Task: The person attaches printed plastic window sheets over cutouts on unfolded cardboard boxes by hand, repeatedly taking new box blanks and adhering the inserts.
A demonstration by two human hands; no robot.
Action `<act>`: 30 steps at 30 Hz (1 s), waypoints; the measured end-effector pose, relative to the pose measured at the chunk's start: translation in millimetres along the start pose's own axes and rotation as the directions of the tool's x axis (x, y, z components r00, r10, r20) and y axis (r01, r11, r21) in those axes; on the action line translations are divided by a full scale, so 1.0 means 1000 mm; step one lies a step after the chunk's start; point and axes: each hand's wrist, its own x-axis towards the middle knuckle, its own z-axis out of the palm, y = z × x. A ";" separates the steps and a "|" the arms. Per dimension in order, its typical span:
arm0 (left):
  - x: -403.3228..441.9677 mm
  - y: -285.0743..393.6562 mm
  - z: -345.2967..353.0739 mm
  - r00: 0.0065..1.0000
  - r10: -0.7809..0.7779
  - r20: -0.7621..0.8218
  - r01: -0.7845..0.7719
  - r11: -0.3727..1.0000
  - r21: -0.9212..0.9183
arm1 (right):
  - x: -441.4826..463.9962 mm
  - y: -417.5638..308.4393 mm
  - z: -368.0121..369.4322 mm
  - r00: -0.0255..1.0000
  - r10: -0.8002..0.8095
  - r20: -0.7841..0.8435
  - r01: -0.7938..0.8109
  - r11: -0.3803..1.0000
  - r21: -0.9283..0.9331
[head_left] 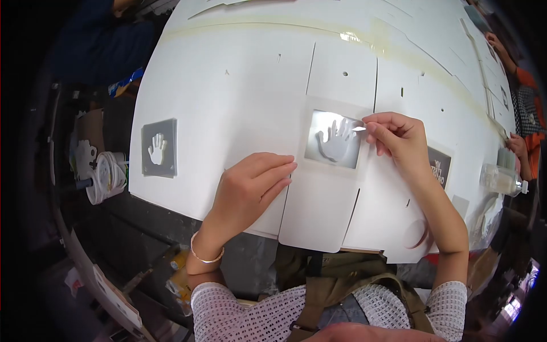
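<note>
A glossy silver plate [320,121] with a pale hand-shaped cutout [335,147] lies in front of me, within a translucent sheet on a long white board [314,219]. My right hand [401,139] is at its right edge, thumb and forefinger pinched on a small pointed white piece [359,129]. The piece hangs over the cutout's finger area. My left hand [245,185] rests left of the plate, fingers stretched out, tips by the translucent sheet's left edge. I cannot tell whether they press on it.
A stack of grey hand stencils [168,162] sits at the left of the white table. A dark lettered plate [439,165] lies partly behind my right forearm. A clear bottle [501,179] lies at the right, and a white tub [105,178] stands off the left side. Other people are at the far edges.
</note>
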 end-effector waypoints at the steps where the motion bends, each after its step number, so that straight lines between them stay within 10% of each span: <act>1: 0.001 0.000 0.000 1.000 0.023 0.008 -0.023 0.999 0.027 | 0.000 0.002 -0.001 1.000 -0.028 0.008 0.028 0.999 -0.017; 24: 0.002 0.010 0.012 0.993 0.115 0.028 -0.118 0.953 0.279 | -0.006 0.011 0.003 0.996 -0.094 -0.003 0.093 0.985 -0.147; 26: 0.003 0.011 0.012 0.992 0.124 0.026 -0.126 0.949 0.288 | -0.004 0.019 0.002 0.914 -0.403 0.050 0.387 0.828 -0.405; 30: 0.002 0.011 0.009 0.995 0.090 0.030 -0.095 0.968 0.234 | -0.011 0.002 -0.004 0.824 -0.563 0.068 0.466 0.603 -0.647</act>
